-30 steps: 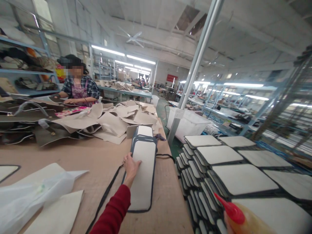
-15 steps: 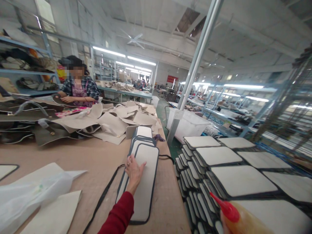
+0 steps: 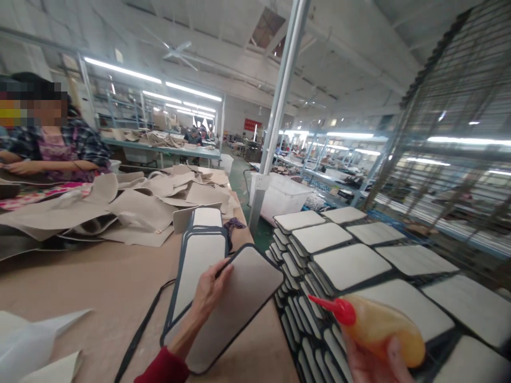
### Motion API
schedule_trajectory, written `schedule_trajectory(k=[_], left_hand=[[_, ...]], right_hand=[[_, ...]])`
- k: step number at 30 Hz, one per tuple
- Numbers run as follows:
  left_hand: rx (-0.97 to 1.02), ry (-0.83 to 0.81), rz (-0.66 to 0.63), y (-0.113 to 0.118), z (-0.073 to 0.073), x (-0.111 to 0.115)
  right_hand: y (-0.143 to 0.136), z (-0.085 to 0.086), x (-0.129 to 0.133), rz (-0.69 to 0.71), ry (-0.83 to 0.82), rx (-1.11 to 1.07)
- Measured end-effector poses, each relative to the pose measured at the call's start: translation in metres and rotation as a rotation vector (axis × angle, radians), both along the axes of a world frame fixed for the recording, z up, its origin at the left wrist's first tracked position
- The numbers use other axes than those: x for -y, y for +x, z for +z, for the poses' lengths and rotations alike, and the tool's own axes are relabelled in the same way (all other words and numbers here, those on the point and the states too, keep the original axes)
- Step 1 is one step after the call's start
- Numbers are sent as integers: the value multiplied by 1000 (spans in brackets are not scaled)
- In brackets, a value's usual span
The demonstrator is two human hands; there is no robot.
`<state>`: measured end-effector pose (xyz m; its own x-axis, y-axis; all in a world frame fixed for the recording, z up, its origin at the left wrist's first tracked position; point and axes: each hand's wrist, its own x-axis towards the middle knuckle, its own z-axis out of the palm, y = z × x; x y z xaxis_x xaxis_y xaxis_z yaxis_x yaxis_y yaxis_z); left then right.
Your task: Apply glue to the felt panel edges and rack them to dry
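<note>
My left hand point(image 3: 213, 287) grips the left edge of a long pale panel point(image 3: 243, 298) with a dark border, held tilted above the table. Beneath and left of it lie more bordered panels point(image 3: 203, 260) in an overlapping row. At the lower right, my right hand point(image 3: 371, 356) is wrapped round a bottle point(image 3: 387, 324) of amber liquid. Its red nozzle point(image 3: 329, 304) points left, above the stacked panels point(image 3: 349, 266) beside the table.
Beige pieces point(image 3: 136, 207) are heaped on the table point(image 3: 120, 276). A black strap point(image 3: 143, 330) and white plastic point(image 3: 35, 340) lie nearer. A person point(image 3: 56, 143) sits at the left. A metal post point(image 3: 275, 111) and white bin point(image 3: 281, 194) stand beyond.
My left hand has lifted the top panel off the row and turned it rightward. The bottle in my right hand has come further into view. The camera view has swung right.
</note>
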<state>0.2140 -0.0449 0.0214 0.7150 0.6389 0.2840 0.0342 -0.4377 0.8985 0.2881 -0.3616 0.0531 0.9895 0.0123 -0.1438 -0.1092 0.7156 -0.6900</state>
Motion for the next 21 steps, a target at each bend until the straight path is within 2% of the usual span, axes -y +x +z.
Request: schedule_trajectory(k=[3, 6, 9, 12, 15, 21], left_hand=[[-117, 129, -344, -2, 38, 23], [-195, 317, -671, -3, 72, 35], [-214, 470, -907, -3, 102, 41], [-249, 553, -1066, -3, 130, 48], [-276, 593, -1176, -4, 149, 55], [-355, 518, -1281, -11, 162, 62]], right_hand=[[-2, 33, 2, -84, -54, 171], [-3, 70, 5, -127, -84, 288], [-2, 94, 11, -131, -155, 384], [-2, 103, 19, -65, -232, 487], [-3, 103, 24, 14, -260, 542], [-10, 109, 22, 143, -275, 494]])
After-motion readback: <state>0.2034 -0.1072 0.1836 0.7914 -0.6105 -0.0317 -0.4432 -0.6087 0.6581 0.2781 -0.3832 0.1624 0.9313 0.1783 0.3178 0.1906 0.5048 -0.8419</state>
